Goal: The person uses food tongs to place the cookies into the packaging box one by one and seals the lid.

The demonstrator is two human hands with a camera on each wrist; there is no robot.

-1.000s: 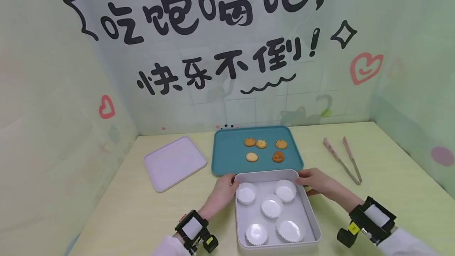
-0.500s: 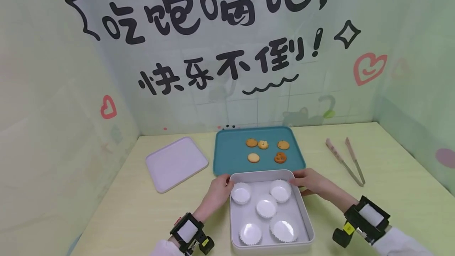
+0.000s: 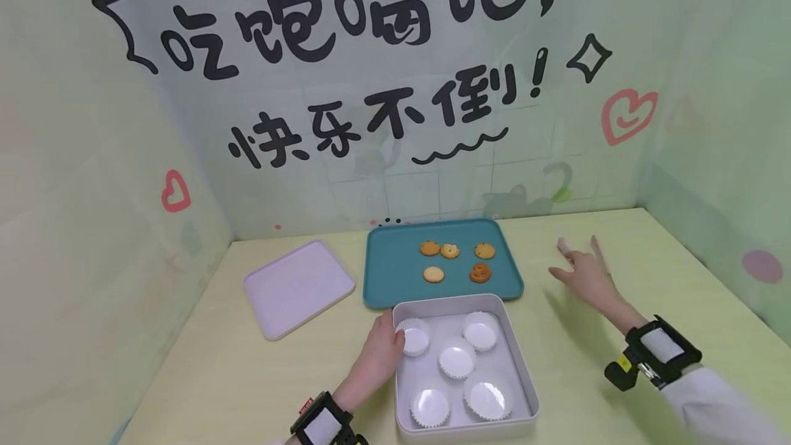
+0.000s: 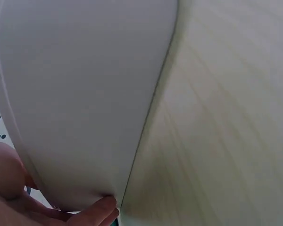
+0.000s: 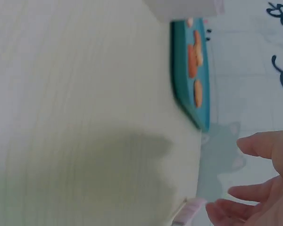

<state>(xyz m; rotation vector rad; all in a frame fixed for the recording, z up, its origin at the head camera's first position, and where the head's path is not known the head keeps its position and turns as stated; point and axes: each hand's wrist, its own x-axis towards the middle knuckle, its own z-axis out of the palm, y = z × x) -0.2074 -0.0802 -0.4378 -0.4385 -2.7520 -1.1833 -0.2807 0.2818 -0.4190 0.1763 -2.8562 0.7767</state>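
My left hand (image 3: 378, 354) grips the left wall of a white rectangular box (image 3: 526, 369) near its far corner, thumb over the rim. In the left wrist view, fingers (image 4: 96, 213) press the outside of the same wall low down. Several white fluted paper cups, among them a middle cup (image 3: 457, 358), stand inside the box. My right hand (image 3: 592, 283) is over a pair of tongs with pink handles (image 3: 597, 248), thumb and fingers spread, holding nothing. It hides most of the tongs; one handle end (image 5: 191, 210) shows below the fingers in the right wrist view.
Behind the box lies a teal tray (image 3: 395, 273) bearing several cookies, including a pretzel-shaped cookie (image 3: 480, 273). A lilac tray (image 3: 299, 288) lies to the left on the pale wooden table (image 3: 247, 383). Printed wall sheets (image 3: 346, 204) enclose the back and sides.
My right hand has let go of the box's right wall and moved right and away from me, over the tongs. The box slid slightly left at first; the left hand stays on it.
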